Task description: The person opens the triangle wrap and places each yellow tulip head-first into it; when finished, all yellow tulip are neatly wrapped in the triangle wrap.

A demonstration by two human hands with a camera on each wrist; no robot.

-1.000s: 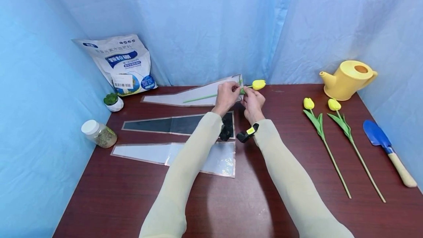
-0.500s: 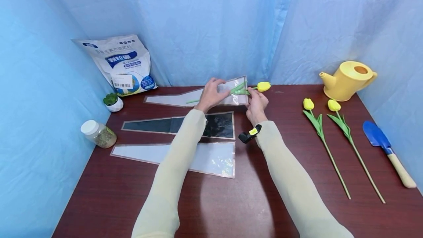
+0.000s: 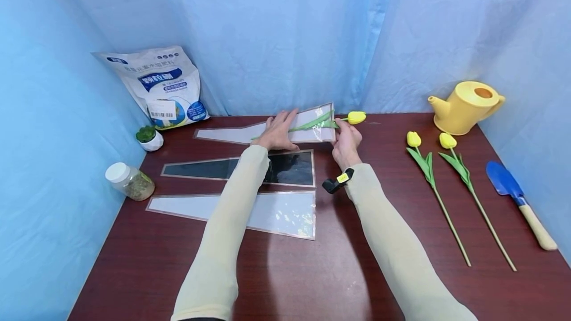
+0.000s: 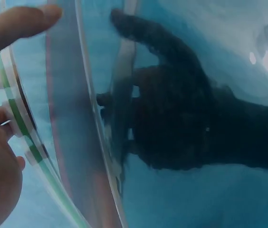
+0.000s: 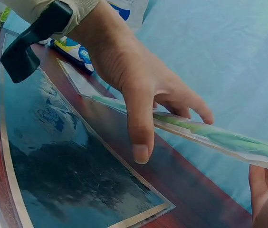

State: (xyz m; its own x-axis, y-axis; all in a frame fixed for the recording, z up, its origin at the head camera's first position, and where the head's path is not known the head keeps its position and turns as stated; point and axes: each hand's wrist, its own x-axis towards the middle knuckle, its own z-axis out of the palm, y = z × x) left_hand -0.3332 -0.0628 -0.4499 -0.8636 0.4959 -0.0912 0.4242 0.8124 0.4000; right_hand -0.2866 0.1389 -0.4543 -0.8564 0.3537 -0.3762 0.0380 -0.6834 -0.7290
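Jar (image 3: 139,185): stands left of the black wrapper (image 3: 292,168), by the narrow end.
Potted plant (image 3: 150,138): sits left of the black wrapper and a little beyond.
Printed bag (image 3: 156,90): leans beyond the black wrapper's narrow end.
Near wrapper (image 3: 285,219): lies just this side of the black wrapper, white, narrow end also left.
Far wrapper (image 3: 305,136): lies just beyond the black wrapper.
Left hand (image 3: 278,132): straddles the far wrapper, fingers spread wide, thumb at the near edge; nothing gripped.
Wrapped tulip (image 3: 314,124): lies beyond the black wrapper, leaves inside the far wrapper; long axis left to right, slanting slightly away; stem end under the left hand, bloom out just past the right fingers, right hand nearer it.
Right hand (image 3: 345,143): fingers curled at the wide end, seemingly pinching the far wrapper's edge; too small to tell about the stem.
Loose tulips (image 3: 429,172): lie well right of the black wrapper, blooms away.
Watering can (image 3: 461,113): stands right and beyond.
Trowel (image 3: 519,201): lies farthest right.
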